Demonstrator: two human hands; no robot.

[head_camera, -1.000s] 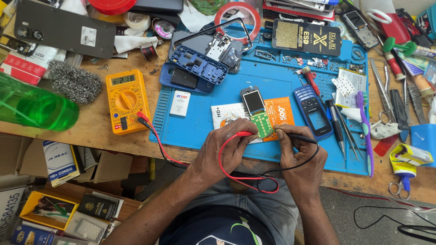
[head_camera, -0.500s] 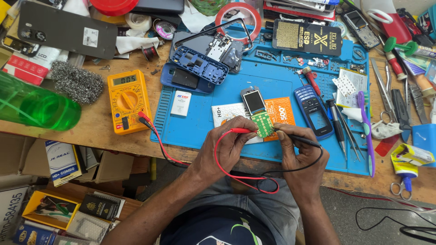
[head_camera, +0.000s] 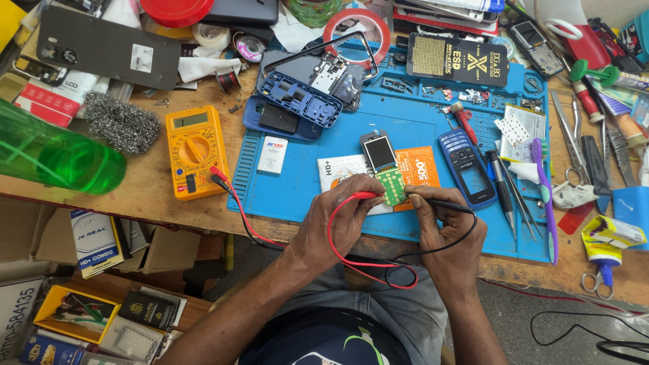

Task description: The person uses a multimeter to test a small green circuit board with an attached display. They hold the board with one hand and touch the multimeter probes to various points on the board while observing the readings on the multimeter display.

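My left hand [head_camera: 341,216] grips a red test probe [head_camera: 365,195] whose tip touches a small green phone circuit board [head_camera: 390,184] with a screen at its top. My right hand [head_camera: 443,220] holds a black test probe [head_camera: 433,201] against the board's right edge. The board lies on orange and white cards on a blue work mat [head_camera: 419,122]. Red and black leads loop below my hands and run left to a yellow multimeter [head_camera: 195,150].
A blue phone front cover [head_camera: 465,165] lies right of the board, with tweezers, screwdrivers and a purple toothbrush [head_camera: 544,196] beyond. Opened phone parts [head_camera: 301,101], a tape roll [head_camera: 356,30], steel wool [head_camera: 120,123] and a green bottle [head_camera: 51,152] sit left and behind.
Both hands stay on the board with the probes. The red lead's loop has shifted slightly and my left hand's probe tip moved a little on the board.
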